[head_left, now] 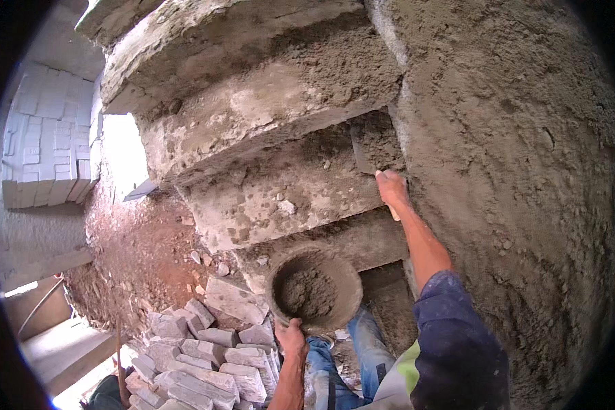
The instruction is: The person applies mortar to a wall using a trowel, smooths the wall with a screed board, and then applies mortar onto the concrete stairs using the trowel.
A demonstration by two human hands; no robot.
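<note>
My right hand (392, 188) is closed round the handle of a trowel, reaching forward to the inner corner of a concrete step. The flat trowel blade (362, 152) lies against the step beside rough mortar (379, 140), where the step meets the wall. Low in front of me, my left hand (292, 336) grips the near rim of a round, mortar-caked bowl (349, 281). Wet grey mortar (309, 290) sits in the bottom of the bowl. My left fingers are partly hidden by the rim.
Rough concrete steps (253, 205) rise ahead, with small stones on one tread. A coarsely rendered wall (506, 171) runs along the right. Cut stone blocks (205, 369) are piled at lower left, beside reddish rubble ground (140, 239). Pale blocks (48, 137) are stacked at far left.
</note>
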